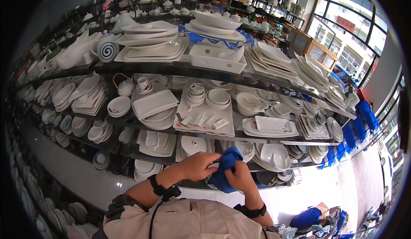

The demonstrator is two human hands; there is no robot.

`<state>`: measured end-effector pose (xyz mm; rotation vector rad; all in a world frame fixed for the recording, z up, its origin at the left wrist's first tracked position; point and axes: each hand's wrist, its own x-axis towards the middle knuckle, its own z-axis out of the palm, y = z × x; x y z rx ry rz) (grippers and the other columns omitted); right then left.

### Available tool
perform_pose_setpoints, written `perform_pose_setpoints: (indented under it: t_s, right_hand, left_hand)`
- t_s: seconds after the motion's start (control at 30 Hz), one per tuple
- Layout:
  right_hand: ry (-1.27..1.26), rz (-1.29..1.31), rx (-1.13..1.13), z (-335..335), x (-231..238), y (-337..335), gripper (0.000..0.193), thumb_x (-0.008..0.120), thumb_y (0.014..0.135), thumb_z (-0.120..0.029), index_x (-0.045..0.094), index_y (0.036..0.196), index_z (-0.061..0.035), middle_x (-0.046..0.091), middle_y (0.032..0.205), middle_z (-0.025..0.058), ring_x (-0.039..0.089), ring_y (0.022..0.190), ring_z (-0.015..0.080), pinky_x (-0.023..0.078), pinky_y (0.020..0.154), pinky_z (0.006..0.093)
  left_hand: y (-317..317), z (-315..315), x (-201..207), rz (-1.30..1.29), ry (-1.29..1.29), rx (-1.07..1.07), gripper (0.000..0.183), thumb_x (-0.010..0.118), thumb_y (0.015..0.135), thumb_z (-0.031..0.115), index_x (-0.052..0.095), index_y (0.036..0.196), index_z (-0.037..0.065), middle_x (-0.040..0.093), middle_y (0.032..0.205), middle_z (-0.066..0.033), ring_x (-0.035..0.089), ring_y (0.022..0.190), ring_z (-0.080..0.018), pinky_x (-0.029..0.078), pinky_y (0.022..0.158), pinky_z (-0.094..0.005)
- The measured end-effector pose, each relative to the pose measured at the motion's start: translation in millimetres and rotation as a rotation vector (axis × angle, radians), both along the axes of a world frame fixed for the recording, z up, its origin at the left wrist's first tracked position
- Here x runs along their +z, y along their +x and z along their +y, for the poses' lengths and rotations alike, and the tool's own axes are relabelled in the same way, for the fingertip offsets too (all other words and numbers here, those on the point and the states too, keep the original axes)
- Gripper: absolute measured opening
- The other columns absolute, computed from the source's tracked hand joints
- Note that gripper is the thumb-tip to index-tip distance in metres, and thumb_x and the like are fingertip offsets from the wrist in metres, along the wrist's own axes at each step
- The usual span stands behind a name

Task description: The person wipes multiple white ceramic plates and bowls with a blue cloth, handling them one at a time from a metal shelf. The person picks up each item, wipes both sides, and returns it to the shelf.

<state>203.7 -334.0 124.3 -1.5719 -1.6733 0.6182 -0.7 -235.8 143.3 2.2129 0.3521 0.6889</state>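
Note:
In front of my chest, my right hand is closed on a crumpled blue cloth. My left hand is closed too, its thumb and fingers pinching a small white piece that looks like ceramic. The cloth wraps around most of that piece, so its shape is hidden. Both hands are up in the air, close together, before the lower shelf. Just beyond them stand a white lidded pot and a stack of white bowls.
Tiered dark shelves of white plates, bowls and trays span the view ahead. A rectangular white tray and a swirl-patterned teapot stand on top. Blue crates hang at the right end. A blue bundle lies on the floor at lower right.

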Motion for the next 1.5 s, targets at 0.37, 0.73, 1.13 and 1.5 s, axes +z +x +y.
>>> perform_pose_setpoints:
  t_s: [0.37,0.73,1.13,1.5]
  right_hand:
    - [0.155,0.434,-0.090,-4,-23,-22,0.015,0.068,0.090,-0.008,0.065,0.103,0.0000,0.071,0.094,0.0098,0.066,0.086,0.0147,0.051,0.079,0.0304]
    - [0.130,0.464,-0.105,11,-26,-45,0.029,0.068,0.091,-0.018,0.061,0.114,-0.0018,0.067,0.090,0.0045,0.061,0.079,0.0119,0.051,0.072,0.0292]
    - [0.171,0.723,-0.070,30,-34,-108,0.042,0.060,0.100,-0.020,0.046,0.135,-0.0014,0.060,0.119,0.0057,0.057,0.110,0.0155,0.044,0.099,0.0309]
    - [0.258,0.433,-0.111,66,-24,-191,0.024,0.059,0.092,-0.004,0.057,0.116,0.0008,0.069,0.103,0.0174,0.068,0.097,0.0278,0.052,0.085,0.0366]
  left_hand:
    - [-2,-16,-2,-0.040,-0.132,0.033,0.046,0.066,0.083,0.005,0.061,0.128,0.005,0.070,0.088,-0.0194,0.068,0.070,-0.0339,0.053,0.064,-0.0370]
    - [-25,-18,-5,-0.029,-0.073,0.133,0.066,0.063,0.083,0.002,0.044,0.146,0.007,0.071,0.097,-0.0208,0.071,0.077,-0.0335,0.054,0.066,-0.0374]
    - [-80,4,7,-0.200,-0.169,0.167,0.054,0.067,0.087,-0.002,0.055,0.139,0.004,0.073,0.106,-0.0105,0.067,0.089,-0.0086,0.052,0.075,-0.0236]
    - [-173,29,5,-0.041,-0.206,0.090,0.067,0.059,0.079,-0.007,0.048,0.144,0.004,0.069,0.101,-0.0192,0.066,0.078,-0.0212,0.053,0.070,-0.0317]
